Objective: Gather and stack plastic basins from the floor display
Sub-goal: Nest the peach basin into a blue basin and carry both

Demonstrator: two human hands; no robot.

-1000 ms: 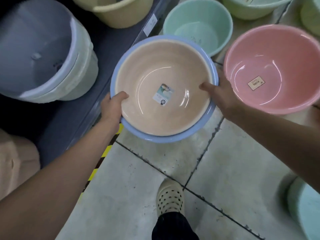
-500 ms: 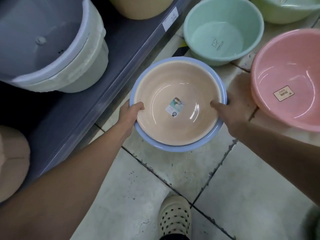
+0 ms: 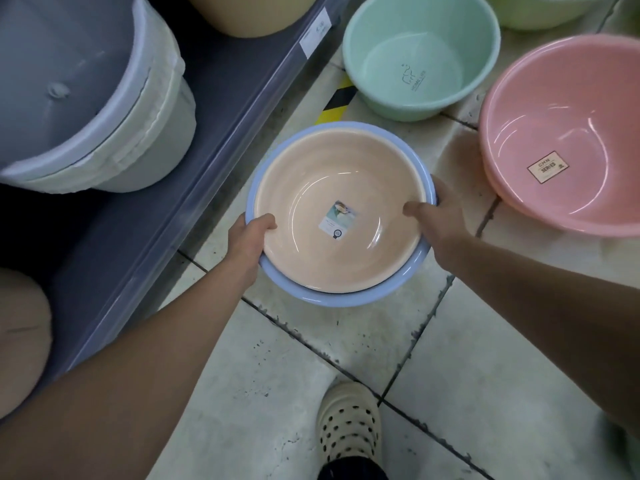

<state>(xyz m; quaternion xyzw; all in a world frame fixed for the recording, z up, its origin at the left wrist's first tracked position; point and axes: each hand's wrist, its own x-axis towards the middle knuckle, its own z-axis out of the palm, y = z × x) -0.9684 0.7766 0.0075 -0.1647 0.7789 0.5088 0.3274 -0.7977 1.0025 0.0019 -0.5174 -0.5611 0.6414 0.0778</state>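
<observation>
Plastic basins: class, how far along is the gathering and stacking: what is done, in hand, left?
Done: the peach basin sits nested in the blue basin. In hand: the left hand and right hand grip that pair at its rims. Left: the mint-green basin and pink basin stand separately on the floor.

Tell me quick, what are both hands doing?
Left hand: grips the rim of the round peach plastic basin nested in a round blue plastic basin.
Right hand: grips the same pair's opposite rim.

Walls of blue basin hidden by nested peach basin, pink basin cut off at right edge, sticker print unreadable.
</observation>
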